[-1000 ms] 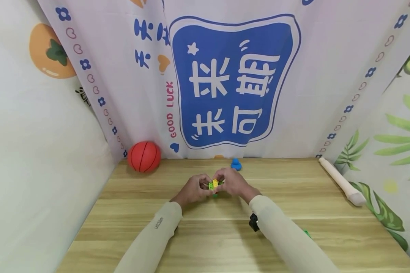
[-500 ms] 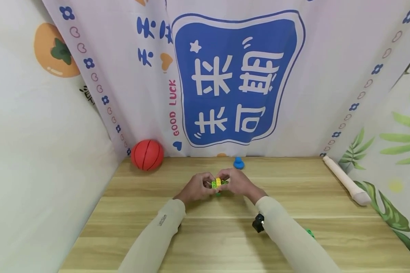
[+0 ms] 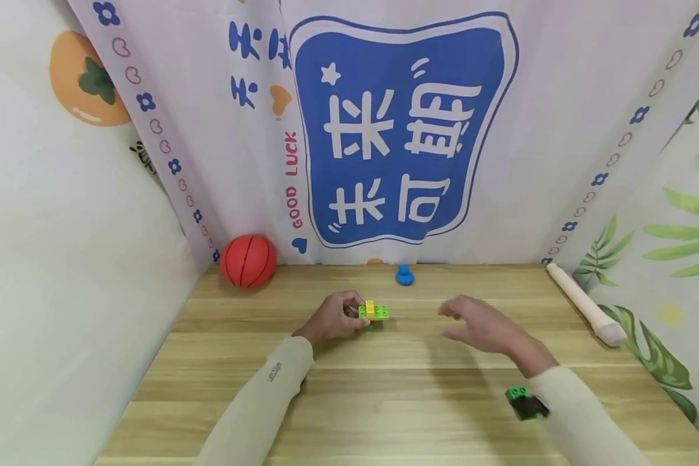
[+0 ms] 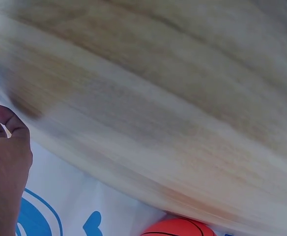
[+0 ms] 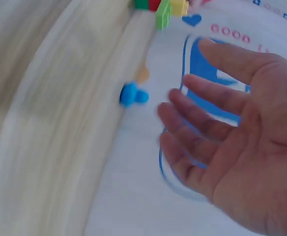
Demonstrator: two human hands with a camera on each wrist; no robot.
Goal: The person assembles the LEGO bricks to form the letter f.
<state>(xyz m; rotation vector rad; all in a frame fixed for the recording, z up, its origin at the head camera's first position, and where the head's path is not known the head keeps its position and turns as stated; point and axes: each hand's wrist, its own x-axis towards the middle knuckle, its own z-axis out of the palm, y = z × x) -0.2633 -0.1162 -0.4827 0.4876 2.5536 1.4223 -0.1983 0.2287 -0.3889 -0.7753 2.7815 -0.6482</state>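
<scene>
Near the table's middle my left hand [image 3: 333, 317] grips a small stack of toy building blocks [image 3: 380, 313] between thumb and fingers. Its top is a yellow block on a light green one, with red and darker green parts below. In the left wrist view only part of the left hand [image 4: 6, 162] shows, at the left edge. My right hand [image 3: 485, 327] hovers to the right of the stack, apart from it. In the right wrist view, the fingers [image 5: 217, 93] are spread and loosely bent, holding nothing. A green block [image 3: 516, 392] lies on the table by the right sleeve.
A red ball [image 3: 248, 261] sits at the back left corner. The blue knobbed object [image 3: 404, 276] stands near the back edge. Along the right side lies a pale microphone-shaped object [image 3: 585, 304]. Printed cloth [image 3: 524, 194] hangs behind the wooden table [image 3: 384, 414].
My right hand has let go of the block stack and moved to the right, its fingers opening. The left hand still holds the stack. The green block is now more exposed beside the right sleeve.
</scene>
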